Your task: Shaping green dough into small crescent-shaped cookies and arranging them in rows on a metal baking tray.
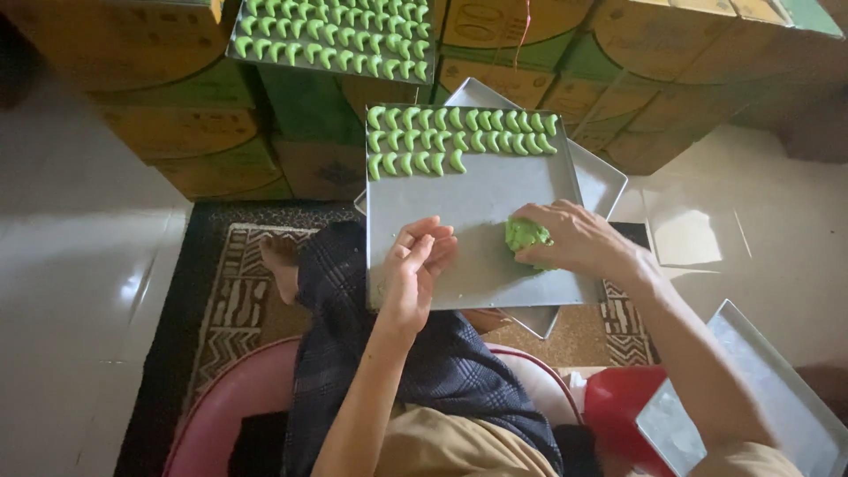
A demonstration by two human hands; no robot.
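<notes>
A lump of soft green dough (526, 235) lies near the right edge of a flat square metal tray (477, 208) resting on the person's lap. The right hand (570, 237) grips the lump with curled fingers. The left hand (417, 265) hovers just left, loosely cupped, holding nothing visible. Rows of small green crescent-shaped dough pieces (459, 140) line the tray's far side. Yellow-green cardboard boxes (177, 132) stand beyond.

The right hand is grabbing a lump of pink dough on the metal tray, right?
Not quite: the dough is green, not pink. The head view shows the right hand resting on that green lump on the metal tray, near the rows of green crescents.
</notes>
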